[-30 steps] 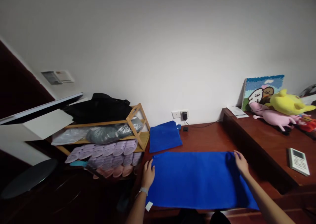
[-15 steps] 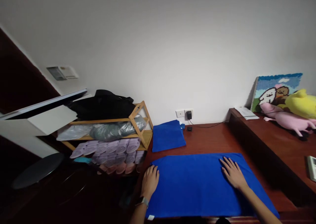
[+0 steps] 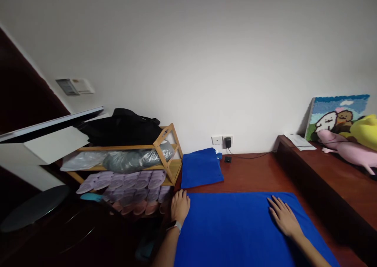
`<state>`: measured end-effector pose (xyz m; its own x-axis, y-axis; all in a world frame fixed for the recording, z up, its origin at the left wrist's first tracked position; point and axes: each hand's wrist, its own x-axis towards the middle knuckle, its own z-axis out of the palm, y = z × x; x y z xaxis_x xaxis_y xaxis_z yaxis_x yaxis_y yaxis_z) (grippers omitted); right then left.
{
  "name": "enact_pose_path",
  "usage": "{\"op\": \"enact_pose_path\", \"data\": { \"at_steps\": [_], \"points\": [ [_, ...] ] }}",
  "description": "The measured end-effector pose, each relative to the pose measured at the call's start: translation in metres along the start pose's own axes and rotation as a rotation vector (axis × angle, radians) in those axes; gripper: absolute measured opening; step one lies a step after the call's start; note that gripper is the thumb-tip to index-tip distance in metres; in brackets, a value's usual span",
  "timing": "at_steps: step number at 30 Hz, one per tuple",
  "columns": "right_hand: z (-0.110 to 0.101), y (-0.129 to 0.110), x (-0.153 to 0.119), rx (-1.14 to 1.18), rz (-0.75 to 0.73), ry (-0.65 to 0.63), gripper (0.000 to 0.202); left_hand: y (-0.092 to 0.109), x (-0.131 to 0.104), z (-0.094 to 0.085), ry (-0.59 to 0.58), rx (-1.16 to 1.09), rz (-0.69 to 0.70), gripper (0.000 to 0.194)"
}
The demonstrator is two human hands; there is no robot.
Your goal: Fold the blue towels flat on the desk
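A large blue cloth (image 3: 235,227) lies spread out nearly flat on the reddish-brown table (image 3: 250,170). At its far left corner rests my left hand (image 3: 180,207), palm down, a watch on the wrist, its fingers pointing forward. My right hand (image 3: 285,216) lies flat on the cloth near its far right corner, fingers spread. Neither hand is wrapped round anything. Behind the large cloth, by the wall, is a smaller folded blue cloth (image 3: 201,168).
To the left stands a wooden rack (image 3: 171,169) with purple slippers (image 3: 129,180) and a black bag (image 3: 123,127) on top. A black plug (image 3: 227,142) sits in the wall socket. On the raised right surface are a pink plush toy (image 3: 347,151) and a picture (image 3: 338,116).
The view has tilted up slightly, so the table things sit lower in the picture. My left hand has moved forward a little to the cloth's far left corner.
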<state>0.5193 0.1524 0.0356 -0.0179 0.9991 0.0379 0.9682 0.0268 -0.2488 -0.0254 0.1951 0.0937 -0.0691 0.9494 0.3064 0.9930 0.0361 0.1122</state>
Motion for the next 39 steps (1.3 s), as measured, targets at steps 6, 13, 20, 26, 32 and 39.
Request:
{"op": "enact_pose_path", "data": {
  "at_steps": [6,13,20,26,32,39],
  "points": [
    [0.006,-0.006,0.008,-0.071,0.079,0.025,0.07,-0.011,-0.015,0.014,-0.062,-0.064,0.08,0.046],
    [-0.006,-0.008,0.016,-0.157,0.389,0.043,0.068,-0.024,-0.017,0.031,-0.136,-0.086,0.024,0.052],
    [-0.042,-0.077,0.028,-0.231,0.315,0.12,0.061,-0.023,-0.018,0.036,-0.085,-0.032,0.049,0.052],
    [0.001,-0.229,0.029,0.117,-0.378,-0.067,0.063,-0.024,-0.015,0.04,-0.058,-0.009,0.045,0.051],
    [0.023,-0.229,0.041,0.164,-0.321,-0.152,0.063,-0.027,-0.012,0.048,-0.061,0.075,0.011,0.053],
    [-0.011,-0.047,0.045,-0.083,0.097,-0.07,0.061,-0.03,-0.008,0.054,-0.068,0.075,0.025,0.055]
  ]
}}
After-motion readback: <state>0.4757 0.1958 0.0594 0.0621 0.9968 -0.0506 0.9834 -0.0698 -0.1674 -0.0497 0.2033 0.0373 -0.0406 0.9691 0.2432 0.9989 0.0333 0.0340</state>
